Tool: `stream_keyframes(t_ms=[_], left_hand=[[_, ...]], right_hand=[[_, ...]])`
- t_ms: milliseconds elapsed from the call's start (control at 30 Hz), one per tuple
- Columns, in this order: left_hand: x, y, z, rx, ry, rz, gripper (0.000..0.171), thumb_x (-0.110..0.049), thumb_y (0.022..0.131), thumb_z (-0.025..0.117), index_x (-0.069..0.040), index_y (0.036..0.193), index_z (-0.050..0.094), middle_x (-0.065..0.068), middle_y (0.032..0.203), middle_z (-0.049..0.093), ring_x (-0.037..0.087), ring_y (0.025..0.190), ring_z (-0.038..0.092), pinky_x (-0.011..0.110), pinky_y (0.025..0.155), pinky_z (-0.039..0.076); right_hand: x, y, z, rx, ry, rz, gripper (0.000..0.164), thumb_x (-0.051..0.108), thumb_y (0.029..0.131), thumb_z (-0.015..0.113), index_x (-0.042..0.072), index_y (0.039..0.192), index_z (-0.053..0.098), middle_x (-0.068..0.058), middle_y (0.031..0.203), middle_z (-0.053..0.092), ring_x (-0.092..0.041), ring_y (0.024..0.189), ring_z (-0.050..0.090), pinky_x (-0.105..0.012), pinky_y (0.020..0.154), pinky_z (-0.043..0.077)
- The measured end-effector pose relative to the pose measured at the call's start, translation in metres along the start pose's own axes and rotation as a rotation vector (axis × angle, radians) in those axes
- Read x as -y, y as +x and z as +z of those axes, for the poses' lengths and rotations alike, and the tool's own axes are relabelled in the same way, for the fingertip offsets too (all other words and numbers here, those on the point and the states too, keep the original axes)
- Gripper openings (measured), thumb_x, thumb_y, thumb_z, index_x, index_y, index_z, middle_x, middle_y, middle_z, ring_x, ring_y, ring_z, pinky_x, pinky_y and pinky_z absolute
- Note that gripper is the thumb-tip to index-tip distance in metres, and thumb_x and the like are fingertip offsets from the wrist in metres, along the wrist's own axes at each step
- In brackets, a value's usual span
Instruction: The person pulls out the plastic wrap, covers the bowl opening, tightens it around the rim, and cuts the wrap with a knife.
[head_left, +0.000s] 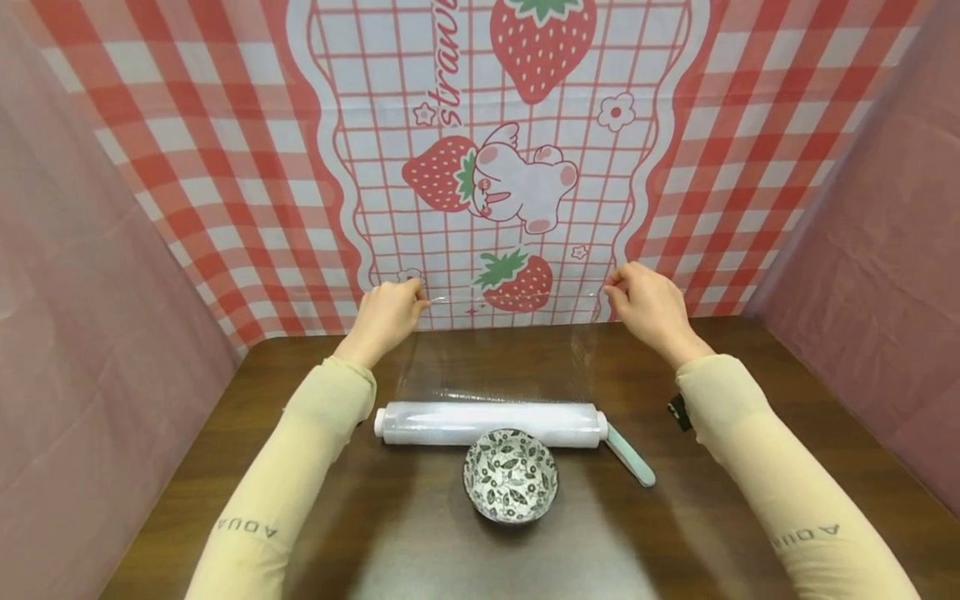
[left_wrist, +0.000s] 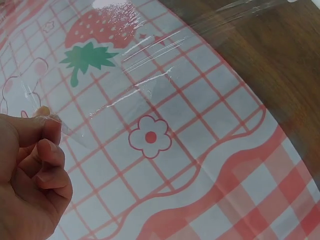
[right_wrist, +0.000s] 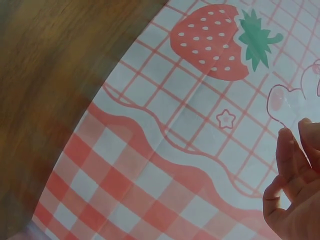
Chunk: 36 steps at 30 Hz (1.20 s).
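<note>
A sheet of clear plastic wrap (head_left: 495, 367) stretches up from a white roll of plastic wrap (head_left: 427, 423) lying across the table. My left hand (head_left: 386, 317) pinches one top corner of the sheet between thumb and forefinger, and in the left wrist view the film (left_wrist: 145, 80) shows shiny creases running from those fingertips. At the opposite corner, my right hand (head_left: 651, 307) pinches the sheet's edge with thumb and fingers. Both hands are raised beyond the roll, near the back cloth. A round bowl (head_left: 510, 477) with a dark leaf pattern stands just in front of the roll, overlapping it in the head view.
A pale green handle (head_left: 632, 457) sticks out by the roll's right end. Behind the brown wooden table (head_left: 300, 467) hangs a strawberry-print checked cloth (head_left: 540, 117). Pink cloth walls (head_left: 82, 275) stand at both sides.
</note>
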<state>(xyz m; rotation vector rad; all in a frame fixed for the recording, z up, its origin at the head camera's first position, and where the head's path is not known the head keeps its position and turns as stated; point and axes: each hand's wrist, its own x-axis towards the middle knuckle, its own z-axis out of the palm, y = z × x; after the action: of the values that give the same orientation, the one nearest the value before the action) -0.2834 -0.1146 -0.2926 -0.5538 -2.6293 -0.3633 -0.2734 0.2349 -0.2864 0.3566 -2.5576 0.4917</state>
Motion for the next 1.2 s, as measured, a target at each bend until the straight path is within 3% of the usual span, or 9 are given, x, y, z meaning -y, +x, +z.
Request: stream_keyframes(t_ms=[167,533,1200], left_hand=[[0.004,0.005,0.002,0.019,0.004,-0.012,0.014,-0.023,0.087,0.061,-0.009,0.087,0.063,0.007,0.075,0.067,0.026,0.062,0.061,0.040,0.056,0.048],[0.005,0.014,0.005,-0.009,-0.003,-0.021,0.014,-0.023,0.086,0.062,-0.009,0.086,0.062,0.010,0.079,0.068,0.034,0.069,0.063,0.046,0.058,0.048],[0.000,0.021,-0.002,-0.039,0.007,-0.007,0.015,-0.022,0.087,0.060,-0.007,0.087,0.063,0.009,0.074,0.067,0.030,0.062,0.062,0.043,0.053,0.048]], right_hand=[[0.000,0.009,0.003,0.015,-0.024,-0.001,0.011,0.018,0.088,0.058,0.008,0.091,0.062,-0.009,0.084,0.061,-0.023,0.060,0.050,-0.038,0.054,0.040],[-0.004,0.019,0.005,0.038,-0.059,0.010,0.014,0.018,0.088,0.057,0.006,0.092,0.063,-0.012,0.087,0.062,-0.024,0.065,0.053,-0.041,0.060,0.041],[-0.005,0.025,-0.004,0.029,-0.080,0.015,0.015,0.017,0.089,0.056,0.004,0.094,0.062,-0.014,0.091,0.063,-0.025,0.064,0.050,-0.039,0.059,0.040]])
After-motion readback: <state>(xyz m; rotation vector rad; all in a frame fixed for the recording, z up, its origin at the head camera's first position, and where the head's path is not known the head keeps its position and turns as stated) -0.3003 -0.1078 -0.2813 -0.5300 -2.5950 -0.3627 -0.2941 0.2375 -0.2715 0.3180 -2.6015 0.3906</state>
